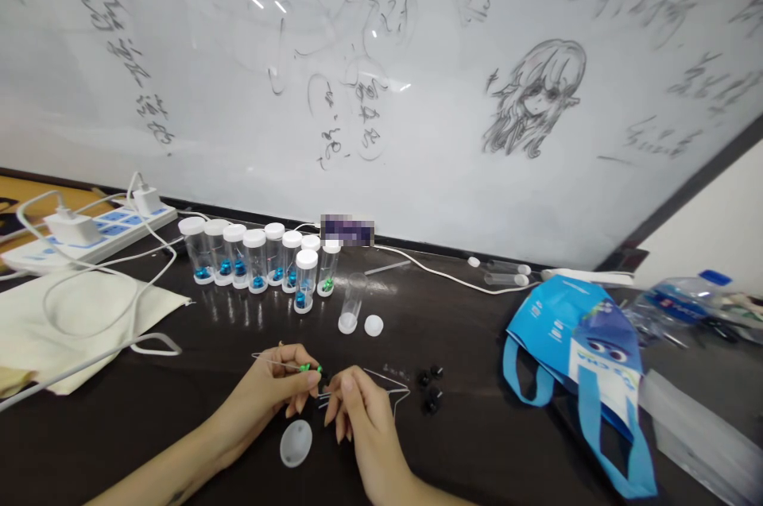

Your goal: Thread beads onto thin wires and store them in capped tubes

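Work is being carried out at a dark, glossy surface point(477, 450), and I am taking the uncapped clear tube point(353, 301), which is standing on it, as the reference for all positions. Nearer the person than that tube, both hands are working close together, fingertips nearly meeting. The left hand point(286, 379) is pinching small green pieces point(310, 368) between thumb and fingers, below and to the left of the tube; a thin strand is running back across that hand. The right hand point(358, 407), directly below the tube, is curling with thumb against forefinger. Thin pale strands point(393, 391) are showing on both sides of it; I cannot tell whether its fingers are gripping them.

A white cap point(373, 325) is lying just to the right of the tube. A shallow translucent dish point(296, 443) is resting below it and to the left, and small black pieces point(430, 391) are lying below it and to the right. To its left, white-capped clear tubes point(256, 264) are standing in a group, most containing blue pieces, the rightmost containing green. Well to its right, a blue carrier bag point(560, 323) is lying. Far to its left, a power strip point(95, 232) is carrying white plugs. Behind it, a marked whiteboard point(417, 140) is rising.
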`<state>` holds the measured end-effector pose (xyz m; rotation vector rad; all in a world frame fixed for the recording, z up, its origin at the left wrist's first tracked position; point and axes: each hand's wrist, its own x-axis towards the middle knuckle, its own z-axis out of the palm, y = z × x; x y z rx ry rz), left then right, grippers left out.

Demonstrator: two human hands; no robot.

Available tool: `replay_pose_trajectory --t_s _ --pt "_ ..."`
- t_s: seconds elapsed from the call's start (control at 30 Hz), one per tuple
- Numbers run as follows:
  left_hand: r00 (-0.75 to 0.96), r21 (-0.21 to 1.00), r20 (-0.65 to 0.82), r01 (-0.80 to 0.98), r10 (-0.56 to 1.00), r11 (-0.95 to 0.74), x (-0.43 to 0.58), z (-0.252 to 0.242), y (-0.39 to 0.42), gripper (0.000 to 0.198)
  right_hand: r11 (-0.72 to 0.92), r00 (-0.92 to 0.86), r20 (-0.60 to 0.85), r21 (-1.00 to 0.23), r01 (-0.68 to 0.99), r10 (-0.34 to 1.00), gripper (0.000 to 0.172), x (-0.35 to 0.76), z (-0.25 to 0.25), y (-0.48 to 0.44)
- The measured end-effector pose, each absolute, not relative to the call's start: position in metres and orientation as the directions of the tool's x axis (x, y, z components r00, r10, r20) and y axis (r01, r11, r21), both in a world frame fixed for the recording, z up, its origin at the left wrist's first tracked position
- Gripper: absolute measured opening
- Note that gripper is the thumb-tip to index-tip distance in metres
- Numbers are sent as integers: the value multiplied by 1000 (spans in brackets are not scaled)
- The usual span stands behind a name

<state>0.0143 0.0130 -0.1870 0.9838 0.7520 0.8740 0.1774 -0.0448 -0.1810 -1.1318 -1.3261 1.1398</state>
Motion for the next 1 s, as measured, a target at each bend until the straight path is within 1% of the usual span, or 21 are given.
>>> replay_pose_trajectory --t_s 0.17,0.23,0.37,0.43,0.63,0.83,0.9,1.0 --pt "455 919 -145 -266 879 290 15 -188 13 20 109 -10 110 -993 -47 994 29 177 -184 -45" --pt "466 924 -141 -256 874 285 16 -186 13 21 116 -21 116 -993 -10 993 28 178 -185 -45" --pt "478 932 -133 -237 868 274 16 -184 11 23 113 -32 110 -987 118 993 19 178 -184 -44" --pt "479 935 -129 -233 868 267 16 -185 11 22 115 -24 112 -985 129 993 20 178 -183 -44" --pt "479 937 -119 -237 870 258 16 -186 11 23 105 -53 101 -992 75 993 31 178 -183 -43" --pt "476 940 -122 -225 871 255 16 -185 10 22 95 -54 93 -995 26 994 33 178 -184 -44" --pt "483 944 -118 -216 868 249 16 -187 11 22 97 -58 95 -995 35 994 33 178 -183 -44" --pt "497 950 -109 -204 861 238 15 -189 11 21 91 -67 87 -994 66 994 37 178 -180 -44"
